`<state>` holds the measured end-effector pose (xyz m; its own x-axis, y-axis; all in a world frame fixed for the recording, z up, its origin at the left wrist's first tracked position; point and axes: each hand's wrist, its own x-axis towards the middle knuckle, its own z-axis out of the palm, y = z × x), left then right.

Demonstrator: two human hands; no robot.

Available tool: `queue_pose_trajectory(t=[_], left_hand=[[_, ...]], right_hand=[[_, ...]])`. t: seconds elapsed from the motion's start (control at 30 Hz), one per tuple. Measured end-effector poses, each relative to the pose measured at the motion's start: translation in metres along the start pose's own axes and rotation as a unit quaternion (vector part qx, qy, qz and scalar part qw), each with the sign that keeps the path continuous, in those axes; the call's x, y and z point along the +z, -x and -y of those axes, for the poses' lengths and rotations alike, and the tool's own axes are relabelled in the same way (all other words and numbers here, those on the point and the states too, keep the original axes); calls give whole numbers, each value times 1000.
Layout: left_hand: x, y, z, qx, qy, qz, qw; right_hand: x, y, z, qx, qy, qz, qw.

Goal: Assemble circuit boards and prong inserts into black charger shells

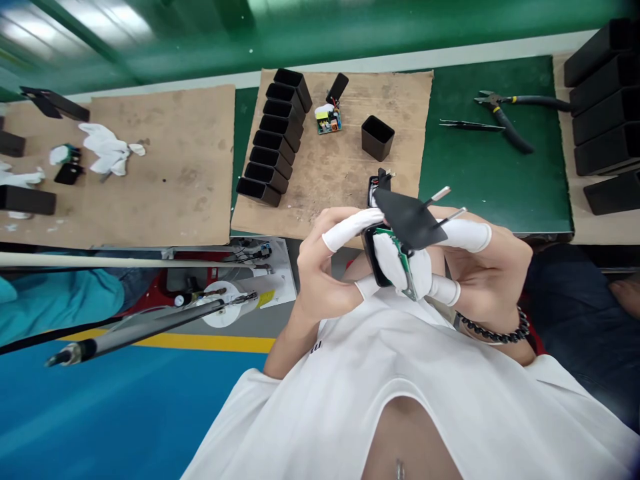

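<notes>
My left hand (327,273), with white finger cots, is closed on a black plastic case (373,257) held above my lap. Between thumb and fingers of my right hand (490,267), also in white cots, is a green circuit board (407,270) with white pads of material on it. The board sits at the case's mouth, partly in it as far as I can see. A black plug cover (413,219) with two metal prongs stands over the board, by the right fingertips. Just beyond the hands lies another black plug piece (384,181), partly hidden.
On the cardboard (330,173) stand a row of black cases (273,137), a single case (377,138) and a loose circuit board (329,120). Cutting pliers (505,117) and tweezers (470,125) lie to the right. More cases (607,107) are stacked far right. Co-workers sit on either side.
</notes>
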<state>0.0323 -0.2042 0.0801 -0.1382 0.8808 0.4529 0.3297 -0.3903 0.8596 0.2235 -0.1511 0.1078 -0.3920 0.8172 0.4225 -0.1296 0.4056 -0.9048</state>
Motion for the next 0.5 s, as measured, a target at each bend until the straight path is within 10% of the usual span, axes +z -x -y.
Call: queue_pose_trajectory(t=[0.27, 0.5], left_hand=[[4, -7, 4, 29, -35, 37, 998], [30, 1, 18, -87, 11, 86, 992]], right_hand=[[-5, 1, 2, -28, 82, 13, 996], [-22, 21, -22, 122, 122, 12, 985]])
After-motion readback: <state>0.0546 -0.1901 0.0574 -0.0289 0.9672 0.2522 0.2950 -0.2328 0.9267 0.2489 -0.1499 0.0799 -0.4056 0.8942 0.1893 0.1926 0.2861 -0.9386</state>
